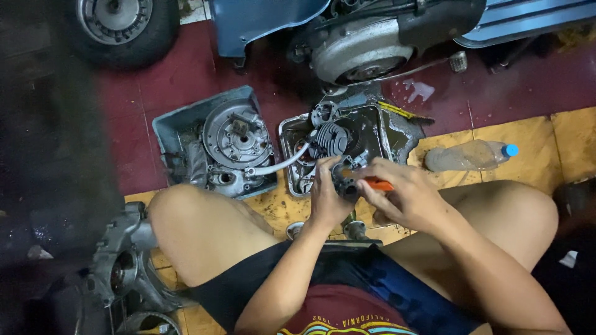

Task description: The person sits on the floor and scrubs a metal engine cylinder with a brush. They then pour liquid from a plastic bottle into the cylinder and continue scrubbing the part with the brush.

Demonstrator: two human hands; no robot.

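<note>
My left hand (pixel 327 192) grips a small dark metal engine part (pixel 346 180) held between my knees. My right hand (pixel 403 195) holds an orange-handled tool (pixel 379 183) with its tip against that part. Just beyond my hands stands an oily metal tray (pixel 385 139) with a finned cylinder (pixel 329 139) and other greasy parts in it. A pale hose (pixel 279 165) runs from that tray toward the left.
A grey-blue tray (pixel 171 124) at left holds a round engine plate (pixel 236 133). A plastic bottle with a blue cap (pixel 469 155) lies at right. A blue scooter's engine (pixel 360 53) and a wheel (pixel 121 25) stand beyond. An engine casing (pixel 121 260) sits by my left knee.
</note>
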